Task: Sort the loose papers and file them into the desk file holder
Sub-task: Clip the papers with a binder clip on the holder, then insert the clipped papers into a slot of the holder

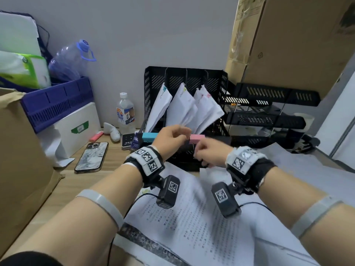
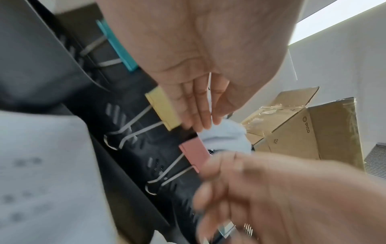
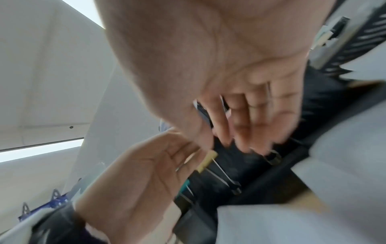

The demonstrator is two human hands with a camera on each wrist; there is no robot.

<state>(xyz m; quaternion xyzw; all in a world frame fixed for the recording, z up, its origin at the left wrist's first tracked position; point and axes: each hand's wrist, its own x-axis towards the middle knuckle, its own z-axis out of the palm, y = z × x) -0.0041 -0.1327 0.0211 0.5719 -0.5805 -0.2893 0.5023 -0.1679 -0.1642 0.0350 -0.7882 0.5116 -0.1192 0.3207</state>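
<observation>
Loose papers (image 1: 201, 214) were left on the desk while the left hand (image 1: 171, 139), fingers straight, and the right hand (image 1: 209, 154), grip unclear, were held at the file holder's (image 1: 153, 73) clips.

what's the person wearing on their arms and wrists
Bare forearms. Each wrist has a black strap with white square-code tags: left hand, right hand. A small black camera with its own tag hangs under each, trailing a thin black cable. A grey band circles each forearm.
</observation>
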